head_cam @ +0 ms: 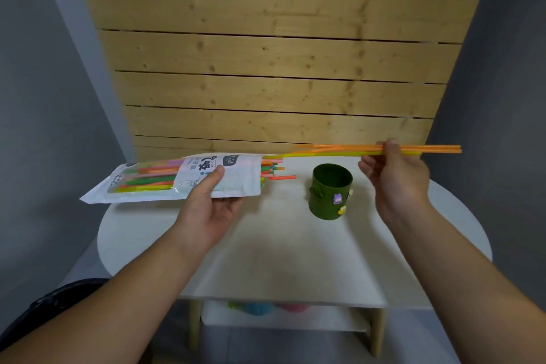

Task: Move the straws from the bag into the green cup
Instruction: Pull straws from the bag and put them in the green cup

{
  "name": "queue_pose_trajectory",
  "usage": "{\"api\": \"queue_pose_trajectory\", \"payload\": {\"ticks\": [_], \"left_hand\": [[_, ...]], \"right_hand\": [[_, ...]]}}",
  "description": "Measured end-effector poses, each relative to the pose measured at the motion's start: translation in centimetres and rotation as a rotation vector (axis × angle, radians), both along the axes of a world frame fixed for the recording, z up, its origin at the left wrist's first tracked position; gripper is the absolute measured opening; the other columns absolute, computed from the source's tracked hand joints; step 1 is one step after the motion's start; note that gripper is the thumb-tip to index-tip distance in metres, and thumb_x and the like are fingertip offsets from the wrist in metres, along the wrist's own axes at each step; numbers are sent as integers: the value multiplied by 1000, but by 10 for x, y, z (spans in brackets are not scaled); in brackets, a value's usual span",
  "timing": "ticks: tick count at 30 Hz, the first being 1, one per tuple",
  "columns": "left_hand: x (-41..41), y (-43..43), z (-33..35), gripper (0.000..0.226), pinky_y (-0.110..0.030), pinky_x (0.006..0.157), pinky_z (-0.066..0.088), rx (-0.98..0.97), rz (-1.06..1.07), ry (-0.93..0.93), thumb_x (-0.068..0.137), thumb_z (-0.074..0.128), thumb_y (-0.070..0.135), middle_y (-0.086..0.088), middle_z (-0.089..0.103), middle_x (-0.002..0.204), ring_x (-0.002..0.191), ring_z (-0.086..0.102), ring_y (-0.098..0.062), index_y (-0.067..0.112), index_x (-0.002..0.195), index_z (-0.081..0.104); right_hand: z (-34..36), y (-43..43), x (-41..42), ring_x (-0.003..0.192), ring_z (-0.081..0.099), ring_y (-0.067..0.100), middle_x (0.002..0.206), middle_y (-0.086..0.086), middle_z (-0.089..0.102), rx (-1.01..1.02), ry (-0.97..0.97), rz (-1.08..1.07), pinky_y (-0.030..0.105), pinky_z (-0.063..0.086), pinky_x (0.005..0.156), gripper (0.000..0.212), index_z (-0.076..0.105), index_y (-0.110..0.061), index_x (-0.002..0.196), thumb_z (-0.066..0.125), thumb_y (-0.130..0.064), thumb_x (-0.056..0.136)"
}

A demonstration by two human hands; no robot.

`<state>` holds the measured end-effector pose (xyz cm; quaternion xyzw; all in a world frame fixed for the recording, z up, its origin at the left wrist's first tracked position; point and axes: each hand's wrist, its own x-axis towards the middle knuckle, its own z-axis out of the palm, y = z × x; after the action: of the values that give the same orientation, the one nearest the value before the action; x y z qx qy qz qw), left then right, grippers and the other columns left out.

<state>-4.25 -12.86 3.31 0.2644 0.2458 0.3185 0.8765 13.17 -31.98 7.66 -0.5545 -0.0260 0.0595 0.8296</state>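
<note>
My left hand (211, 201) holds a white plastic bag (153, 183) of coloured straws level above the left side of the table, thumb on top. Several straw ends (276, 170) stick out of the bag's open right end. My right hand (394, 176) pinches a few orange and yellow-green straws (339, 151), held level; their left tips are near the bag's mouth and their right ends reach past my fingers. The dark green cup (331, 190), with small stickers on its side, stands upright and empty on the table, below those straws and between my hands.
The cup stands on a white round table (280, 245). A lower shelf (295, 316) under the table holds some coloured objects. A wooden plank wall (280, 68) rises right behind the table, with grey walls on both sides.
</note>
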Motion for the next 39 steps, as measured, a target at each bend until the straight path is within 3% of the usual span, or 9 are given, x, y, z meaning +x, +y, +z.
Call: {"api": "queue_pose_trajectory", "payload": {"ticks": [8, 11, 15, 20, 26, 32, 35, 39], "left_hand": [[6, -12, -1, 16, -46, 93, 58, 25, -47, 13, 94, 66, 13, -7, 79, 103, 100, 75, -23, 14, 110, 66], [10, -21, -1, 20, -45, 83, 61, 44, -90, 17, 94, 65, 12, -6, 79, 105, 96, 76, -23, 14, 115, 65], [15, -31, -3, 38, -46, 82, 62, 51, -113, 20, 93, 66, 10, -7, 77, 113, 101, 75, -25, 17, 130, 59], [25, -40, -6, 43, -45, 81, 62, 61, -138, 32, 92, 67, 10, -7, 77, 113, 100, 75, -24, 17, 134, 57], [24, -46, -7, 27, -41, 73, 64, 48, -165, 64, 92, 67, 10, -7, 79, 103, 90, 77, -22, 19, 118, 63], [21, -42, -9, 26, -40, 76, 63, 66, -173, 86, 92, 68, 11, -6, 79, 106, 93, 77, -22, 19, 116, 64], [20, -40, -7, 27, -40, 76, 63, 80, -174, 86, 92, 67, 11, -6, 79, 106, 93, 77, -22, 19, 117, 64], [18, -39, -2, 29, -41, 86, 60, 101, -157, 59, 92, 67, 11, -5, 78, 110, 99, 76, -21, 21, 119, 64]], "right_hand": [[5, -31, 16, 64, 64, 12, 76, 3, 63, -191, -194, -235, 28, 61, 72, 26, 62, -18, 85, 48, -31, 102], [7, -41, 19, 62, 62, 14, 72, 2, 62, -250, -267, -289, 27, 60, 69, 28, 63, -12, 92, 47, -32, 102], [9, -52, 21, 65, 63, 17, 73, 5, 62, -306, -356, -329, 22, 54, 61, 34, 63, -6, 96, 46, -35, 101], [9, -52, 24, 69, 63, 24, 70, 4, 59, -377, -412, -330, 39, 58, 68, 31, 58, -13, 83, 47, -37, 99], [5, -28, 22, 83, 66, 39, 85, 24, 67, -515, -437, -111, 57, 57, 75, 39, 65, -1, 88, 54, -37, 96], [-12, -6, 32, 74, 64, 23, 77, 8, 65, -665, -318, 112, 45, 59, 78, 18, 66, -22, 76, 64, -28, 93], [-20, -5, 34, 81, 64, 23, 83, 7, 65, -591, -220, 211, 33, 58, 72, 11, 70, -10, 92, 69, -21, 91], [-31, -9, 32, 82, 66, 23, 103, 15, 65, -563, -15, 227, 34, 59, 73, 51, 59, 2, 120, 77, -30, 84]]}}
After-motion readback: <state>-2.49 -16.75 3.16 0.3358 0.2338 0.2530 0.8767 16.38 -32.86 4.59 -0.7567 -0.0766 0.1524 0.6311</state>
